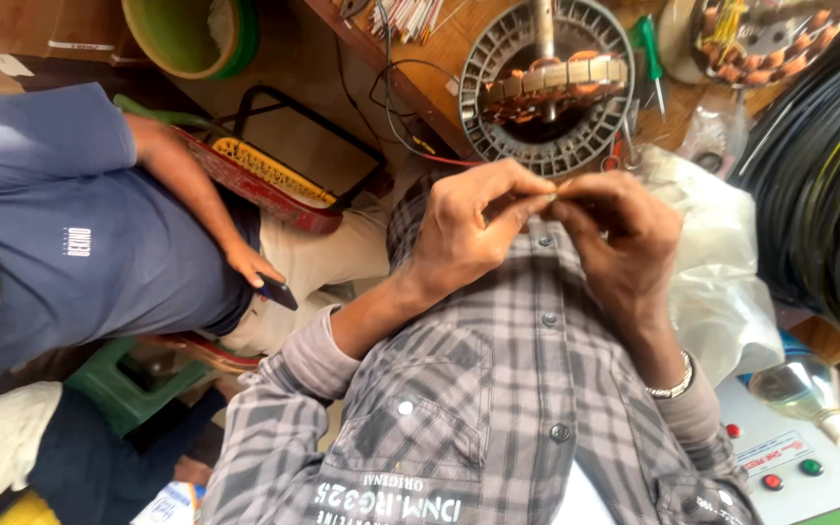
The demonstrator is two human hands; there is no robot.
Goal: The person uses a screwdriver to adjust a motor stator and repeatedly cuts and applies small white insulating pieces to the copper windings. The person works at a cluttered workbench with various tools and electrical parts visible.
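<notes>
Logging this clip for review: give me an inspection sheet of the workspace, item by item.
Surface: brown wooden bench, crowded.
Job's things: something thin pinched between both hands' fingertips, too small to identify.
Clutter: round grey slotted metal stator with copper windings, green-handled screwdriver, crumpled clear plastic bag, clear plastic bottle.
Grippers: left hand and right hand meet at chest height.
Cables: thin black and red wires trail off the bench; black and yellow cable coil.
Surroundings: person in blue shirt holding a dark phone; white panel with red and green buttons.
</notes>
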